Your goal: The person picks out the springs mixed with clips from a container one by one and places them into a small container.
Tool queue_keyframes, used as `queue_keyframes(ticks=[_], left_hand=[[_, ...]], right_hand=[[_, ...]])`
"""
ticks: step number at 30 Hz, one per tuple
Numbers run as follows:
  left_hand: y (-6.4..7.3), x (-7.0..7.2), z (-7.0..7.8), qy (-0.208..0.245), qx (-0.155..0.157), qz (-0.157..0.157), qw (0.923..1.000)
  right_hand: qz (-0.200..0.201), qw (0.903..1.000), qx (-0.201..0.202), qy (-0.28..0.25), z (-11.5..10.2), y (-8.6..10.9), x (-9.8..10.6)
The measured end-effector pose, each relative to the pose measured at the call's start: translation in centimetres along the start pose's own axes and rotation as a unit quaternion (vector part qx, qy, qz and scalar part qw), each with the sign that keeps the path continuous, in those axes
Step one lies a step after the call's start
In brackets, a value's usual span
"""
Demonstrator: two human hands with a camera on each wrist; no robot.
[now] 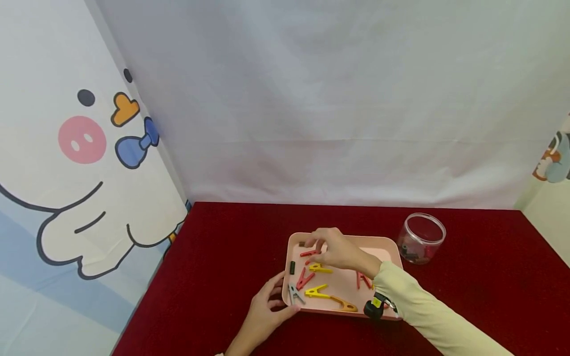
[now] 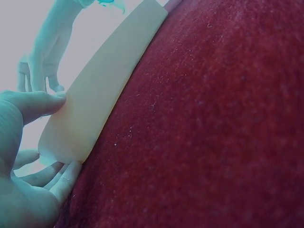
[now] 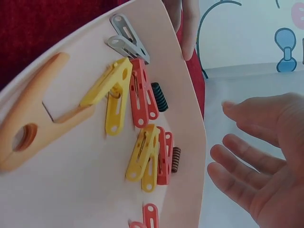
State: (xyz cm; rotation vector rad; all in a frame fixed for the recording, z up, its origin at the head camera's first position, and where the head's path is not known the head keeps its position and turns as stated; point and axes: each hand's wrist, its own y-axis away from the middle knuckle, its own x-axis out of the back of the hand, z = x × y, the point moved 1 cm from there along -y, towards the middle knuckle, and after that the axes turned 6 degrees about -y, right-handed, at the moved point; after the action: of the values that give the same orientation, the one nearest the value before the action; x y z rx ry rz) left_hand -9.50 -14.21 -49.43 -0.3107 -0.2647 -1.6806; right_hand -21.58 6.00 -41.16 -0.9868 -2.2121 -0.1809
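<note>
My left hand (image 1: 266,307) grips the near left corner of a pink tray (image 1: 387,245), thumb on the near side and fingers round the left end. Over the tray's back left part is my right hand (image 1: 336,251), fingers loosely bent, with nothing between them in the right wrist view. Below it lie red clothespins (image 3: 165,156), a yellow clothespin (image 3: 142,156) and a brown coil spring (image 3: 175,159). A dark coil spring (image 1: 292,267) rests by the left wall. A grey clothespin (image 1: 296,293), another yellow clothespin (image 1: 316,290) and a large orange clip (image 1: 345,305) lie along the near side.
Right of the tray stands a clear round jar (image 1: 421,238) with dark and red pieces at its bottom. A small black item (image 1: 374,308) with a yellow label and metal clip shows at the tray's near right. Dark red cloth (image 1: 231,247) covers the table.
</note>
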Motion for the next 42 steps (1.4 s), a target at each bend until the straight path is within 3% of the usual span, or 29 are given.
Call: queue_keyframes(ticks=[22, 31, 38, 42], left_hand=[[0.0, 0.4, 0.2, 0.009, -0.012, -0.003, 0.9999], [0.8, 1.1, 3.6, 0.022, -0.013, -0.009, 0.9996], [0.0, 0.5, 0.3, 0.025, -0.024, -0.008, 0.9994], [0.1, 0.4, 0.0, 0.021, -0.018, -0.011, 0.9996]], right_hand=[[-0.017, 0.9998, 0.006, 0.007, 0.1, -2.1, -3.2], [-0.010, 0.9997, -0.001, 0.020, 0.5, -2.4, -4.3], [0.000, 0.9993, -0.007, 0.035, 0.8, -2.6, -5.0], [-0.001, 0.9987, -0.016, 0.048, 1.1, -2.6, -5.7]])
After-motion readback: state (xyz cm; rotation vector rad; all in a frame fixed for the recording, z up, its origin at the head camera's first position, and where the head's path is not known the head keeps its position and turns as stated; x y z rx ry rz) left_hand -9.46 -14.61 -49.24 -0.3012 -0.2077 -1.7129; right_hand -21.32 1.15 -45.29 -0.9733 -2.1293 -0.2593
